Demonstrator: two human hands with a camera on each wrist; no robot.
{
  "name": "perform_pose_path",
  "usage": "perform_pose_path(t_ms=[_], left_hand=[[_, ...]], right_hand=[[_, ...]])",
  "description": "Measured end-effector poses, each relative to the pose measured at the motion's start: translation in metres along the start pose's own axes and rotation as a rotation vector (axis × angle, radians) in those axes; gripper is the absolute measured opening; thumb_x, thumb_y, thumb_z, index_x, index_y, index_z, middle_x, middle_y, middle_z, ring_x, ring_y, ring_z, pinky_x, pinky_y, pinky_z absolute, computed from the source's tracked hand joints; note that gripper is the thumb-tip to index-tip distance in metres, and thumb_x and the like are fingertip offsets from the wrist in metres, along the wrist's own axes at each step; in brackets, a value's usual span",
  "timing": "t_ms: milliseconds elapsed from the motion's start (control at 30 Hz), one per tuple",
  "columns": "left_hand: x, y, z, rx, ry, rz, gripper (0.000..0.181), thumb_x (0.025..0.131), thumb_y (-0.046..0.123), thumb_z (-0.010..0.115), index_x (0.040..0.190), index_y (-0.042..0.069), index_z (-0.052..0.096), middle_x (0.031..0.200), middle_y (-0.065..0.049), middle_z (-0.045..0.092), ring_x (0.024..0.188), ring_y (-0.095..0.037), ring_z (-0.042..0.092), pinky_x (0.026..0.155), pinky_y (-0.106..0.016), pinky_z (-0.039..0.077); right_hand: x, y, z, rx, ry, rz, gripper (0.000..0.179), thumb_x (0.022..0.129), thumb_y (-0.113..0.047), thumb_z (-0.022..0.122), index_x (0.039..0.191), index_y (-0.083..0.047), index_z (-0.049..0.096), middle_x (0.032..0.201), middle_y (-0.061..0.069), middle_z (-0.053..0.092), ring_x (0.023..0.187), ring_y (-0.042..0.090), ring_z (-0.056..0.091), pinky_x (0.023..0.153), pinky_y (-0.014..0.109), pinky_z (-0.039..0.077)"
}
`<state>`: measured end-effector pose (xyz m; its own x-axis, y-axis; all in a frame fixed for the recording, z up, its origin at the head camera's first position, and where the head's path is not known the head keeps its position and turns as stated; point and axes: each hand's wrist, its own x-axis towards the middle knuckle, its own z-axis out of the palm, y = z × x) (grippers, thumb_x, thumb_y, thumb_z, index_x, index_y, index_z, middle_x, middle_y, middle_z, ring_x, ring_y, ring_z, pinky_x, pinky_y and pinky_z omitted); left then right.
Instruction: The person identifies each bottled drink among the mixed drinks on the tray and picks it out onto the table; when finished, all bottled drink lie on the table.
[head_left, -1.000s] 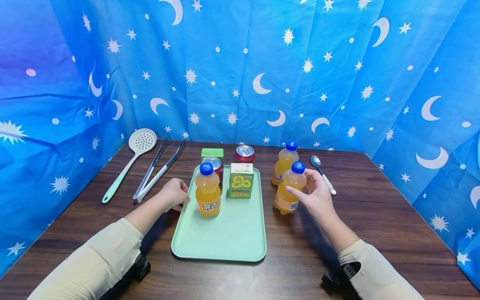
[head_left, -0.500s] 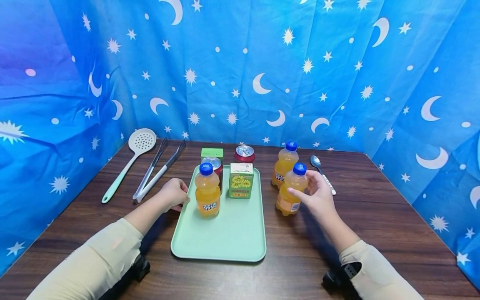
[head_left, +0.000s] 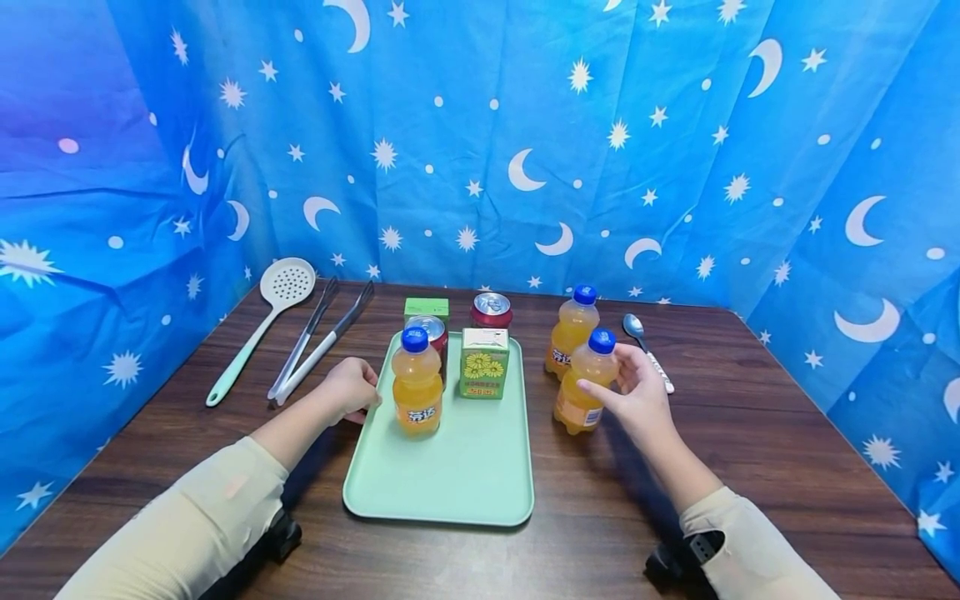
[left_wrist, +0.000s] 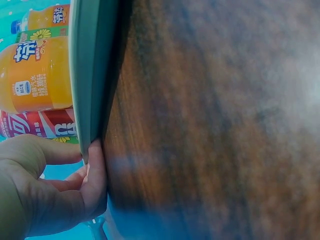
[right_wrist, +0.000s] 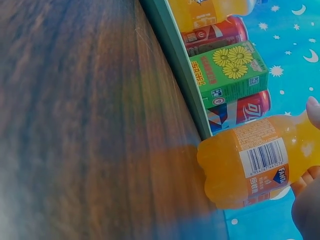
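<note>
My left hand (head_left: 351, 390) pinches the left rim of a pale green tray (head_left: 442, 492). In the left wrist view, the thumb lies on the inner side of the rim and fingers go beneath it. My right hand (head_left: 637, 396) grips an orange soda bottle (right_wrist: 245, 162) with a blue cap, held upright right of the tray; whether its base touches the table I cannot tell. Another orange soda bottle (head_left: 417, 392) stands on the tray with a soda can (head_left: 437, 333) behind it. A green drink carton (head_left: 483, 367) with yellow flowers stands to their right.
A third orange soda bottle (head_left: 573, 329) stands behind the gripped one, near a spoon (head_left: 645, 350). Behind the carton is a red can (head_left: 491, 310); another green carton (head_left: 426, 310) is partly hidden. Tongs (head_left: 318, 346) and a slotted skimmer (head_left: 287, 285) lie left on the wooden table (head_left: 600, 517).
The bottle in my right hand has shifted very slightly to the right. My left hand stays on the tray's rim, and the tray looks unmoved.
</note>
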<state>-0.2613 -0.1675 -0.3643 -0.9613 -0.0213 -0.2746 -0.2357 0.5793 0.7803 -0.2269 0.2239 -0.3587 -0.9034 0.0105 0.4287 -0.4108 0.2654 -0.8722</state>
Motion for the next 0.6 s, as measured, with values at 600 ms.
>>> perform_pose_path(t_ms=[600], left_hand=[[0.0004, 0.0009, -0.0006, 0.013, 0.002, -0.005, 0.023, 0.077, -0.008, 0.063, 0.096, -0.005, 0.050, 0.087, -0.016, 0.049, 0.073, -0.024, 0.056, 0.053, -0.035, 0.056]], right_hand=[[-0.0042, -0.0032, -0.0076, -0.027, 0.002, -0.026, 0.058, 0.078, -0.012, 0.076, 0.125, -0.001, 0.044, 0.121, 0.010, 0.053, 0.109, 0.014, 0.052, 0.091, 0.016, 0.042]])
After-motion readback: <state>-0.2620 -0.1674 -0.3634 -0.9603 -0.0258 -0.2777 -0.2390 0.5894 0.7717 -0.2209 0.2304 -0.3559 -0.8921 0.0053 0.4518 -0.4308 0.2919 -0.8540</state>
